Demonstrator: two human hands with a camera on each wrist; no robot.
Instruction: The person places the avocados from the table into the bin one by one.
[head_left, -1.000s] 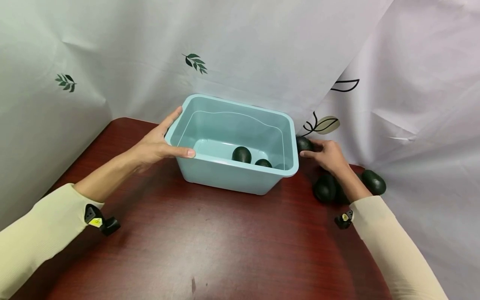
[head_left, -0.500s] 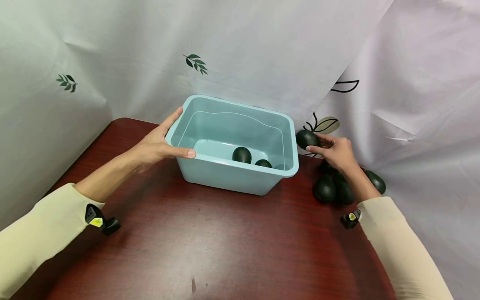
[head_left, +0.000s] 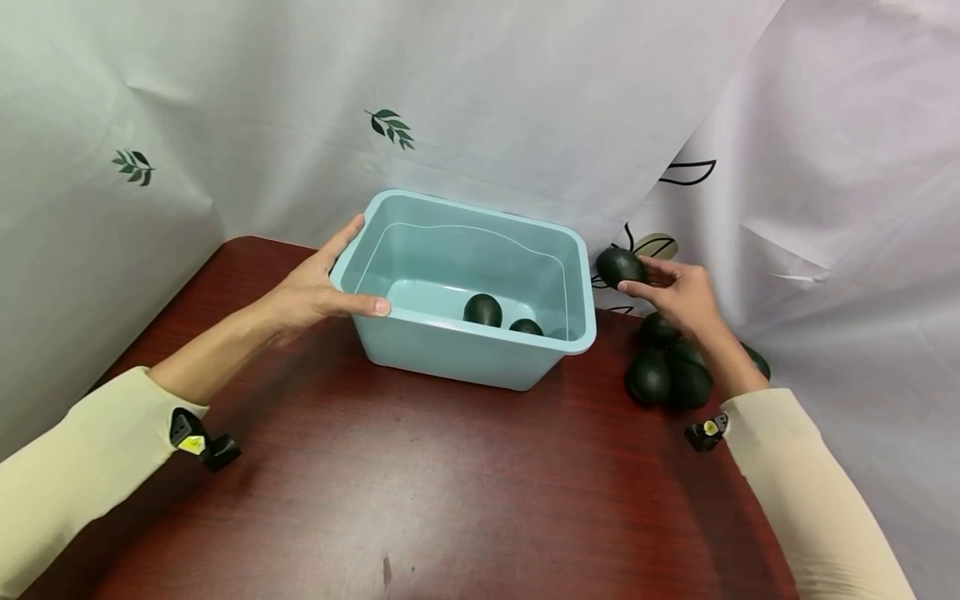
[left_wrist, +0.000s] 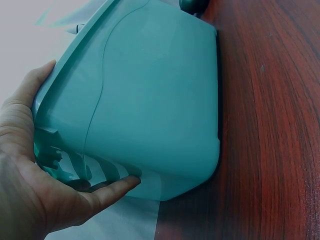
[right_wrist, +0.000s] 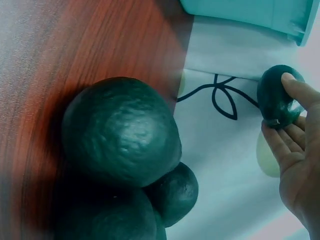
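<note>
Right hand: fingers are pinching avocado
Left hand: spread, is touching tub
Avocado: probably is feeling firm, slippery; hold middle

Tabletop: reddish-brown wood grain, some glare, small dark scuff on the near side, left of centre. Creased white cloth along left, far and right sides. Green sprig print left, second sprig print far. Far right: black leaf outline, grey-green leaf print below it.
</note>
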